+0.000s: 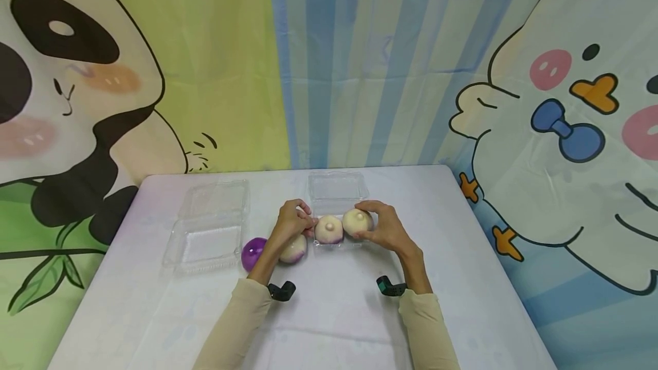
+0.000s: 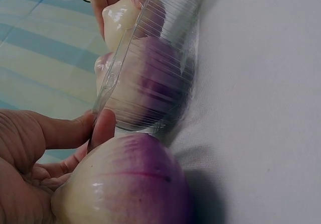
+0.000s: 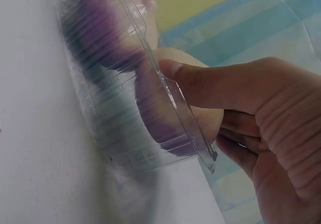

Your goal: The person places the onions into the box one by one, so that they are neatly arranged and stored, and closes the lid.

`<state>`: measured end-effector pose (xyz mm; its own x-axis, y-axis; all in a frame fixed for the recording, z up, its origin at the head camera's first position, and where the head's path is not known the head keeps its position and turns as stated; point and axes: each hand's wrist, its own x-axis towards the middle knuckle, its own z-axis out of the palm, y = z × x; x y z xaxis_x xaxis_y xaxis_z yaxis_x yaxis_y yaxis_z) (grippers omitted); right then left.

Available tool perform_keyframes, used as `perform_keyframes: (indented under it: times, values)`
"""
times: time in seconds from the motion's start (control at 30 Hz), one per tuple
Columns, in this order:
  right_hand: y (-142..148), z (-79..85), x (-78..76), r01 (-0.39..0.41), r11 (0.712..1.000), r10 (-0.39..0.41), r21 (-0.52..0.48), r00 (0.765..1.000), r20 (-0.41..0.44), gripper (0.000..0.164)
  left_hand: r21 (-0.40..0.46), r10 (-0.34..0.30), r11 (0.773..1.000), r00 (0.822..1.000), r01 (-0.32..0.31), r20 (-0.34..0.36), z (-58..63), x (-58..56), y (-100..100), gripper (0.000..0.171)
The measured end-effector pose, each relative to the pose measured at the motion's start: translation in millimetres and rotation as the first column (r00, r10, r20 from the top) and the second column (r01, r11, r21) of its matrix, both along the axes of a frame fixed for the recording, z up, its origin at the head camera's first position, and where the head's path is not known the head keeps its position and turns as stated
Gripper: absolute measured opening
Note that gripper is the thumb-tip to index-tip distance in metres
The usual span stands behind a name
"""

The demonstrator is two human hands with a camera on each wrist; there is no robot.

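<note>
Nearest, two beige sleeves [image 1: 233,324] reach in over a white-covered table [image 1: 334,318], a small black camera [image 1: 281,291] on the left wrist and another [image 1: 389,288] on the right. Beyond the left forearm, which partly hides it, sits a glossy purple ball-like piece [image 1: 252,254], too covered to name surely; beside it lies a loose purple-and-white turnip [image 1: 295,250], close under the left hand [image 1: 294,218]. That hand pinches the rim of a clear plastic clamshell box [image 3: 115,121] at its left end. Inside stands one turnip [image 1: 328,229], knob up; just to its right, the right hand [image 1: 384,227] grips a second turnip [image 1: 357,221] between thumb and fingers, its purple part below the rim. The step in hand looks like seating this one; the next move probably calls for settling it level, then loosening the fingers without tipping the light box. Farther back, its lid [image 1: 336,186] lies folded away, another clamshell box [image 1: 211,244] rests unfolded to the left, and a cartoon-printed backdrop [image 1: 354,44] hangs behind.
</note>
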<state>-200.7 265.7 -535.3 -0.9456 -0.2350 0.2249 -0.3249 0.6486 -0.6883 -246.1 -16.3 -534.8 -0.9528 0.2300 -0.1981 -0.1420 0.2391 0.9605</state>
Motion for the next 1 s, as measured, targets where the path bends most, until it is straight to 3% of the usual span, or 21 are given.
perform_keyframes:
  times: [0.37, 0.57, 1.0]
  values:
    - [-9.9, -2.0, 0.6, 0.01, 0.994, -0.01, 0.109, 1.0, 0.001, 0.066, -0.018, -0.011, 1.0, 1.0, 0.011, -0.016, -0.4, 1.9, 2.9, 0.025]
    - [-7.1, 3.0, 2.0, -0.031, 0.991, 0.03, 0.131, 1.0, 0.008, 0.07, -0.013, -0.014, 1.0, 1.0, 0.014, -0.006, 0.8, 2.3, 1.3, 0.025]
    - [-3.8, -3.3, 2.4, -0.013, 0.998, 0.013, 0.069, 1.0, 0.002, 0.076, -0.025, -0.034, 0.999, 0.999, 0.034, -0.015, 4.3, 2.2, -0.8, 0.022]
